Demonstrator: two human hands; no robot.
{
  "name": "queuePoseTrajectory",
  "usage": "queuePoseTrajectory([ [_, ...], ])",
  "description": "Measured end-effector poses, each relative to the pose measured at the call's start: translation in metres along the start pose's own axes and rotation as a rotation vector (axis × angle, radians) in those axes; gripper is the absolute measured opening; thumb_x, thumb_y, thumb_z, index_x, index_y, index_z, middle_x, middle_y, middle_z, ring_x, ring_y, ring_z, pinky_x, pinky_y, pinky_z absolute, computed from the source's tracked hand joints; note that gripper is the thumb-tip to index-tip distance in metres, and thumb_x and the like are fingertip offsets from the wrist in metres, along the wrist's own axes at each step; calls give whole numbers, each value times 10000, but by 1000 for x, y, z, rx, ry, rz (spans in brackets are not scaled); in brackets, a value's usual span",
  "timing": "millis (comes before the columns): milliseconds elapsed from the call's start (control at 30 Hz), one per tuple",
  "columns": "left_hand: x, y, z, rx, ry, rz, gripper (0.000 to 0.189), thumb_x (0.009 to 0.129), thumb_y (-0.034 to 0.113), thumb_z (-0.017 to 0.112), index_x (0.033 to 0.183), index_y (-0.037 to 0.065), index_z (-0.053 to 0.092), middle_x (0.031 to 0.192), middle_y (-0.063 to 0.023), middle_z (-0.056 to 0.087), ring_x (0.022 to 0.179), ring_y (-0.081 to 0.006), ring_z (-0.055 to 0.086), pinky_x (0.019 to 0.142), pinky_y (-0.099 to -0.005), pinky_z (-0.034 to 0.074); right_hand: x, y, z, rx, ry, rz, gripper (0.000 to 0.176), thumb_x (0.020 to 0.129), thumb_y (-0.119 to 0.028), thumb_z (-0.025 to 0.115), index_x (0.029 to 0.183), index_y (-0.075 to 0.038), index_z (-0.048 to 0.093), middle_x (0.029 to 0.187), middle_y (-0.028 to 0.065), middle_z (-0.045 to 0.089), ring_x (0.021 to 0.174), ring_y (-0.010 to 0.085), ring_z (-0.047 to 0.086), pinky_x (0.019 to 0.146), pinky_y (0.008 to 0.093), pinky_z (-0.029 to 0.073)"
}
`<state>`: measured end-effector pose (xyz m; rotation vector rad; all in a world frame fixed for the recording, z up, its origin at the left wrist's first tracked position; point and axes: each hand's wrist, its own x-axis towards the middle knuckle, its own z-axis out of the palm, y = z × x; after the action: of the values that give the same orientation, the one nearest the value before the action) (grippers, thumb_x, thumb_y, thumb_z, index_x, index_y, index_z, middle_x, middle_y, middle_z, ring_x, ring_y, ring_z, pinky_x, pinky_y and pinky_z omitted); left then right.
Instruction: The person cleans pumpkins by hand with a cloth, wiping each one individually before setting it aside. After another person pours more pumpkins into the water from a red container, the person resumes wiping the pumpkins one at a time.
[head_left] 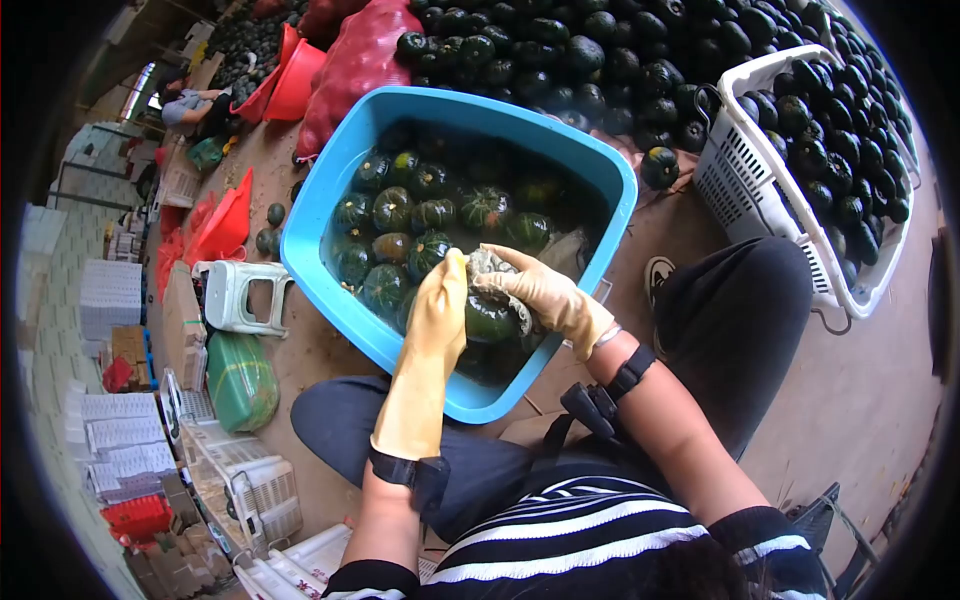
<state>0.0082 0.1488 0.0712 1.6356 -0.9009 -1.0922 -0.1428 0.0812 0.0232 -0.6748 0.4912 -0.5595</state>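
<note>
A blue tub [350,320] of dark water holds several green squashes [391,209]. Over its near right part, my gloved left hand [440,300] is closed on the left side of a dark green squash [488,322]. My right hand [545,292], also gloved, has its fingers wrapped round a grey, wet cloth [490,270] that rests against the top of this squash. The two hands are close together, just above the water. Part of the held squash is hidden by the hands and the cloth.
A white basket [745,185] full of dark squashes stands at right, beside a large squash pile [590,50]. At left are a white stool [240,298], a green bundle [240,380], red tubs [295,80] and white crates [265,495]. A person [190,105] sits far back left.
</note>
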Motion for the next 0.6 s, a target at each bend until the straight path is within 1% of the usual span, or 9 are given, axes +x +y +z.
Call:
queuePoseTrajectory([
  [100,7,15,-3,66,-74,32,593,1082,463,428,1245,-62,647,1145,-141,705,1033,-209,655,919,-312,507,-4,-4,6,30,-22,-16,877,861,-324,837,1520,34,382,1333,136,617,1159,180,610,998,300,499],
  [200,10,17,3,-5,-12,-73,558,1060,484,444,1238,6,671,1119,-99,709,994,-182,652,863,-320,509,-4,4,9,-365,127,-319,739,895,-362,798,1456,-23,458,1234,116,631,1063,165,611,913,293,517],
  [300,5,25,3,-47,-39,-201,539,1058,484,448,1197,18,682,1087,-77,707,961,-166,646,827,-324,507,-10,-2,13,-505,91,-205,724,920,-379,764,1471,-36,444,1154,98,656,964,182,635,868,311,540],
  [367,7,16,2,-101,-15,-182,505,1052,458,477,1141,8,690,1041,-70,709,910,-160,646,782,-322,508,-12,-9,21,-535,100,-97,682,934,-379,741,1453,-24,478,1087,126,703,912,217,681,845,339,556],
  [433,10,8,1,-88,-3,-175,459,1048,414,511,1109,-1,697,1003,-73,713,858,-153,651,752,-309,512,-9,-5,22,-757,175,-190,655,933,-365,740,1429,-3,513,1065,181,730,912,248,717,851,348,558],
  [467,13,2,-1,-139,-15,-172,424,1050,375,525,1077,-10,700,965,-71,711,818,-141,653,732,-294,516,-13,-5,26,-721,203,-200,564,948,-346,716,1362,14,586,1061,224,734,962,254,728,864,353,554],
  [500,11,5,-2,-138,-17,-176,424,1050,375,525,1077,-10,700,965,-71,711,818,-141,653,732,-294,516,-11,1,24,-718,206,-196,564,948,-346,716,1362,14,586,1061,224,734,962,254,728,864,353,554],
  [567,9,11,-4,-151,-59,-161,372,1050,327,537,1061,-8,698,949,-65,713,817,-134,665,734,-281,528,-6,9,18,-838,246,-408,436,982,-309,666,1266,21,651,988,205,742,938,248,727,851,352,552],
  [600,9,6,-4,-253,-73,-185,327,1042,282,555,1063,-15,691,953,-65,717,843,-132,679,746,-276,541,-6,6,17,-698,327,-305,394,995,-296,640,1223,24,670,970,207,744,940,264,729,850,358,553],
])
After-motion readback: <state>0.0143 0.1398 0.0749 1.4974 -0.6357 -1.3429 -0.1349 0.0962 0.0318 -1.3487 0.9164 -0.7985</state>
